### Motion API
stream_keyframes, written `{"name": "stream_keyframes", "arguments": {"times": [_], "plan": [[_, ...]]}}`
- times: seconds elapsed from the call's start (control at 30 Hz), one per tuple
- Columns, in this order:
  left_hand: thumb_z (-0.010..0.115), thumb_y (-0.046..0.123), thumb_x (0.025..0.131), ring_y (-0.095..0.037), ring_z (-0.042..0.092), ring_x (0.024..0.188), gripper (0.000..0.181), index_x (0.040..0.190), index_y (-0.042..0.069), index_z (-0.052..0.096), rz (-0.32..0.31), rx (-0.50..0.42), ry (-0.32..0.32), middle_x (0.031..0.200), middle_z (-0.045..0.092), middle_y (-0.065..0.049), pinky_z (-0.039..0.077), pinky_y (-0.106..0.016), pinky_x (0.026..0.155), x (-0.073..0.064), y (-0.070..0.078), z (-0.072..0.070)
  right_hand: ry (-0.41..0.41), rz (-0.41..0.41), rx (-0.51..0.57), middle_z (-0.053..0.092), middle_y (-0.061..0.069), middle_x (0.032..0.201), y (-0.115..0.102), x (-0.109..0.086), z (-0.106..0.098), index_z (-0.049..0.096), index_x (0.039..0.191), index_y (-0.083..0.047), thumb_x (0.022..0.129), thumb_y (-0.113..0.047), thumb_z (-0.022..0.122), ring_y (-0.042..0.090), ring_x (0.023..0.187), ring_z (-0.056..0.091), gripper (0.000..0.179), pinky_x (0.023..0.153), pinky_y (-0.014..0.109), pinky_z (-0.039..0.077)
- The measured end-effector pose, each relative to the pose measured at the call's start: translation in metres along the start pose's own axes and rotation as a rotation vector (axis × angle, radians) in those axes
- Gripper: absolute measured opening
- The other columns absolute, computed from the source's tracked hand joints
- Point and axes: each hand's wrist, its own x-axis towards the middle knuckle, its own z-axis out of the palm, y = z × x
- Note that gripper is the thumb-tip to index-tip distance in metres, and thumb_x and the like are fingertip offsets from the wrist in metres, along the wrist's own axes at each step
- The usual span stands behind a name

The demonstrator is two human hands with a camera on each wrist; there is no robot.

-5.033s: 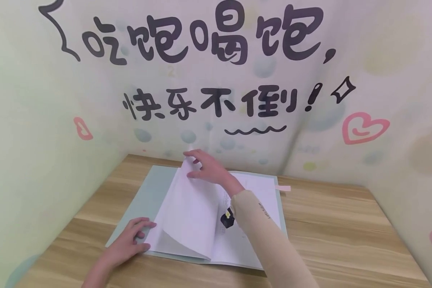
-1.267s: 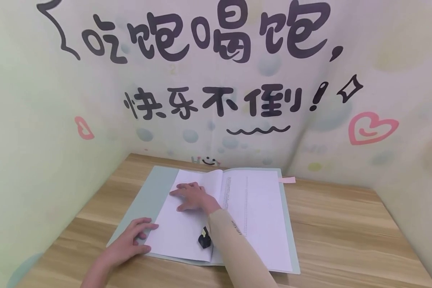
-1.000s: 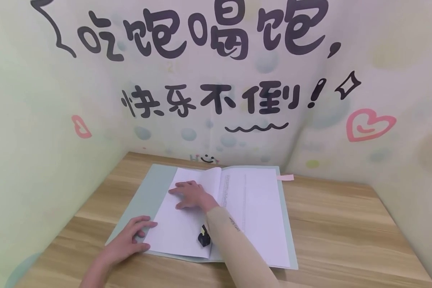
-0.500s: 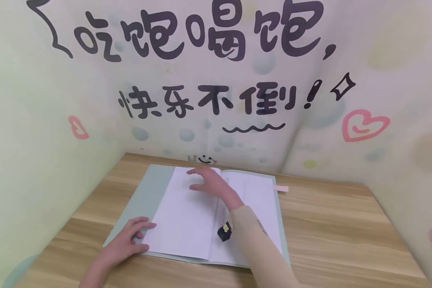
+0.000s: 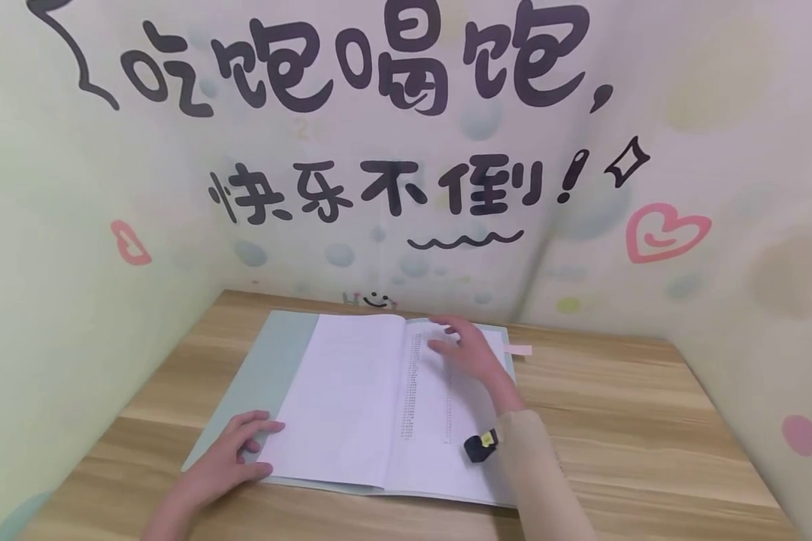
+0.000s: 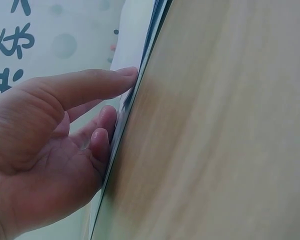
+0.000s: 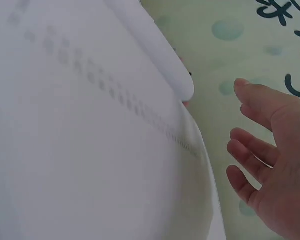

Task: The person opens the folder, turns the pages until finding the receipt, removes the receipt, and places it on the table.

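An open book with a pale blue-green cover point(image 5: 271, 353) lies on the wooden table. Its left page point(image 5: 341, 406) is blank and flat; columns of small print run down the right page point(image 5: 429, 458). At the lower left corner my left hand point(image 5: 226, 454) rests on the book, fingers loosely bent and the thumb at the bottom edge of the pages. My right hand point(image 5: 470, 349) is over the upper part of the right page, holding nothing. In the right wrist view, that hand point(image 7: 280, 160) shows relaxed, spread fingers beside the paper's edge.
A pink tab point(image 5: 519, 349) sticks out from the book's right side. A small black device point(image 5: 477, 448) sits at my right wrist. Behind the wooden table point(image 5: 622, 421) stands a wall point(image 5: 352, 263) with large black characters and pink hearts.
Five seconds ago my right hand had a page lifted at its top; later it lay on the flattened left page. It has since moved right, over the right page. My left hand has stayed put.
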Motion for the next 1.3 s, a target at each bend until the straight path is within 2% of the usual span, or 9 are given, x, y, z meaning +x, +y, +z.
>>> {"name": "stream_keyframes", "arguments": {"times": [0.23, 0.4, 0.5, 0.6, 0.77, 0.93, 1.3], "plan": [[0.080, 0.015, 0.078, 0.000, 0.047, 0.092, 0.053, 0.127, 0.009, 0.061, -0.002, 0.023, -0.005, 0.143, 0.039, -0.020, 0.042, -0.020, 0.072, 0.000, 0.003, 0.000, 0.189, 0.110, 0.019, 0.035, 0.026, 0.146, 0.036, -0.019, -0.022, 0.047, 0.143, -0.010, 0.089, -0.021, 0.072, 0.043, 0.125, 0.048, 0.060, 0.100, 0.056, 0.043], [0.080, 0.014, 0.077, -0.001, 0.048, 0.091, 0.053, 0.126, 0.006, 0.061, 0.024, 0.046, 0.008, 0.141, 0.040, -0.024, 0.042, -0.020, 0.070, -0.001, 0.002, 0.002, 0.267, 0.238, 0.038, 0.032, 0.028, 0.145, 0.061, -0.036, -0.024, 0.040, 0.147, -0.007, 0.089, -0.021, 0.072, 0.044, 0.129, 0.041, 0.068, 0.105, 0.057, 0.038], [0.080, 0.016, 0.077, 0.001, 0.048, 0.091, 0.053, 0.126, 0.008, 0.061, 0.013, 0.044, 0.014, 0.141, 0.040, -0.022, 0.042, -0.020, 0.071, -0.001, 0.002, 0.001, 0.232, 0.309, 0.018, 0.031, 0.026, 0.148, 0.072, -0.047, -0.022, 0.036, 0.150, -0.010, 0.088, -0.028, 0.073, 0.043, 0.133, 0.036, 0.075, 0.107, 0.060, 0.036], [0.080, 0.017, 0.077, 0.001, 0.047, 0.091, 0.053, 0.126, 0.009, 0.062, 0.007, 0.041, 0.020, 0.142, 0.040, -0.021, 0.042, -0.020, 0.071, 0.000, 0.001, 0.001, 0.180, 0.342, -0.011, 0.028, 0.025, 0.151, 0.079, -0.055, -0.021, 0.032, 0.152, -0.011, 0.087, -0.034, 0.073, 0.043, 0.136, 0.032, 0.080, 0.108, 0.062, 0.034], [0.081, 0.018, 0.077, 0.001, 0.047, 0.091, 0.053, 0.126, 0.009, 0.062, 0.004, 0.025, 0.014, 0.142, 0.040, -0.021, 0.042, -0.020, 0.071, 0.001, 0.002, 0.001, 0.134, 0.345, -0.045, 0.025, 0.024, 0.152, 0.086, -0.061, -0.023, 0.034, 0.151, -0.009, 0.086, -0.036, 0.074, 0.041, 0.137, 0.029, 0.081, 0.111, 0.061, 0.033], [0.081, 0.017, 0.076, 0.001, 0.046, 0.091, 0.054, 0.126, 0.009, 0.062, 0.003, 0.034, 0.007, 0.142, 0.040, -0.022, 0.042, -0.020, 0.071, 0.000, 0.002, 0.002, 0.124, 0.347, -0.065, 0.026, 0.027, 0.151, 0.088, -0.062, -0.023, 0.039, 0.147, -0.006, 0.083, -0.038, 0.078, 0.044, 0.136, 0.030, 0.081, 0.111, 0.062, 0.034], [0.080, 0.017, 0.078, 0.002, 0.046, 0.089, 0.052, 0.126, 0.009, 0.062, 0.021, 0.033, 0.027, 0.141, 0.041, -0.020, 0.042, -0.020, 0.070, 0.001, 0.003, 0.002, 0.122, 0.368, -0.025, 0.026, 0.026, 0.151, 0.086, -0.061, -0.026, 0.040, 0.147, -0.007, 0.083, -0.036, 0.078, 0.043, 0.136, 0.028, 0.080, 0.112, 0.062, 0.032]]}}
